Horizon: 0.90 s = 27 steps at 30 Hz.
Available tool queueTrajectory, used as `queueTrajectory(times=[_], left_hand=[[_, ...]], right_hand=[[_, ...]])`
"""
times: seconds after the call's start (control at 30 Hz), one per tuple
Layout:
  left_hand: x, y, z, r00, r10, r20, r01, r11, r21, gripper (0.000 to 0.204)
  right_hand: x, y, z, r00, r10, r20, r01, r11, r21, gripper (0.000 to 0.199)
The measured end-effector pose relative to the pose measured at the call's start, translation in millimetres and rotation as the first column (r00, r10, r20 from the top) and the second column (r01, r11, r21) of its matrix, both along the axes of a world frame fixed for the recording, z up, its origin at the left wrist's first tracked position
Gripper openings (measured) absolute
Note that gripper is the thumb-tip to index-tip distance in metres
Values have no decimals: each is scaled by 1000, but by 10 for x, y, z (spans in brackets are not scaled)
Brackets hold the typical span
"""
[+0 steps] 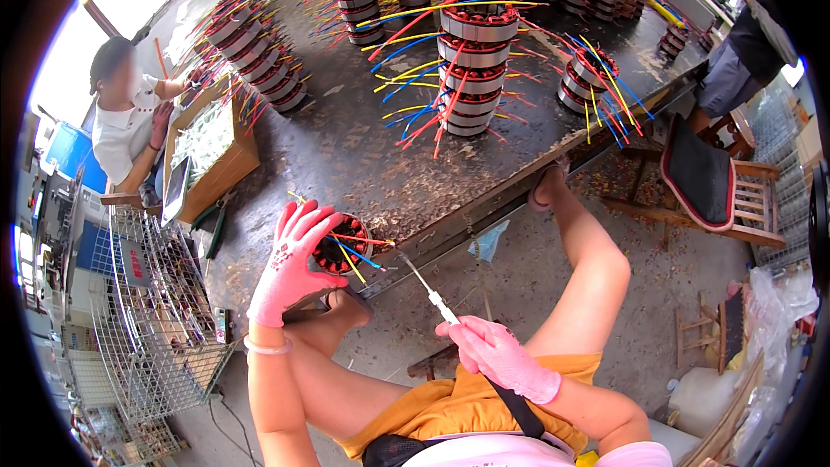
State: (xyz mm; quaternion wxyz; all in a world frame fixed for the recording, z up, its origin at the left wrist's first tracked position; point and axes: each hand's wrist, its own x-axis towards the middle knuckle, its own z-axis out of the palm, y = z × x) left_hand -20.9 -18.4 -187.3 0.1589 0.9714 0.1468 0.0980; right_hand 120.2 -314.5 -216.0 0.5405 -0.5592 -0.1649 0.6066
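My left hand [290, 264], in a pink glove, grips a motor stator [355, 229] at the table's near edge, its fingers over the far side and thumb on the near side. Red, blue and yellow wires [359, 256] stick out of the stator to the right. My gloved right hand [497, 359] is closed around a slim tool with a white sleeve [442, 305] and a thin metal rod. The rod's tip is close to the red wire's end, where a small orange spot shows; whether they touch I cannot tell.
Stacked stators [471, 69] with loose wires stand across the dark table [337, 143]. A cardboard box [238, 151] and green-handled pliers [218, 229] lie left, near a seated person [125, 130]. Wire racks [156, 311] stand left. A padded chair [700, 173] is at right.
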Motion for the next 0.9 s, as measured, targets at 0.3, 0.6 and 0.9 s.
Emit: queueTrajectory(times=[0.3, 0.6, 0.9], left_hand=[[-4, 10, 1, 1000, -14, -1, 14, 1000, 5, 90], [-2, 14, -3, 1000, -12, 2, 12, 1000, -5, 90], [0, 11, -9, 1000, 0, 0, 0, 1000, 8, 90]], right_hand=[[10, 14, 27, 1000, 1, 24, -1, 1000, 0, 32], [10, -4, 1, 999, 8, 45, -8, 1000, 14, 32], [4, 8, -9, 999, -7, 39, 6, 1000, 10, 31]])
